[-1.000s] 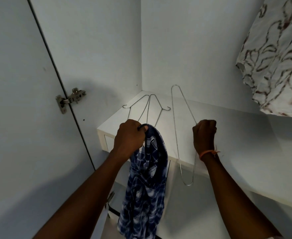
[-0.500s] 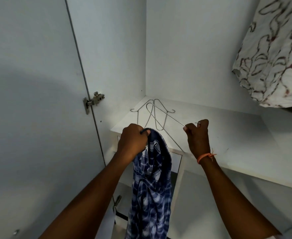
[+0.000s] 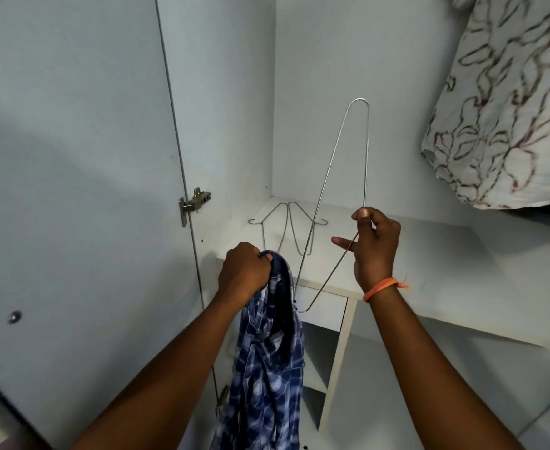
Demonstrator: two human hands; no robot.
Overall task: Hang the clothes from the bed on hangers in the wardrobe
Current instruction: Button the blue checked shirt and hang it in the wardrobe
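Shirt of blue checked cloth (image 3: 267, 368) nearest of all, bunched at the top in the left hand (image 3: 244, 271) and hanging down loose below it. Left fingers curled tight round the cloth.

Just to the right of that, the right hand (image 3: 375, 245) with a thin orange band (image 3: 382, 287) on the wrist. Thumb and curled fingers pinching a thin silver wire hanger (image 3: 324, 190), with one finger poking out straight to the left. One end of the hanger high above the right hand, the other end down low, right by the shirt. Touching the cloth or not: hard to tell.

Past both hands, a white shelf (image 3: 429, 271) with more silver wire hangers (image 3: 293, 222) lying flat on it. Left of the left hand, a white wardrobe door (image 3: 72, 157) with a metal hinge (image 3: 195, 203). Up high to the right of the right hand, a white cloth with dark red swirls (image 3: 510, 108).

Done so far, it seems: shirt brought over, hanger picked up. Still to do: slipping the hanger inside the shirt, then hooking it up in the wardrobe. No rail in sight.

Changed since half a second ago: hanger then low and pointing left over the shelf, now turned up tall. Left hand gripping the shirt just as before.
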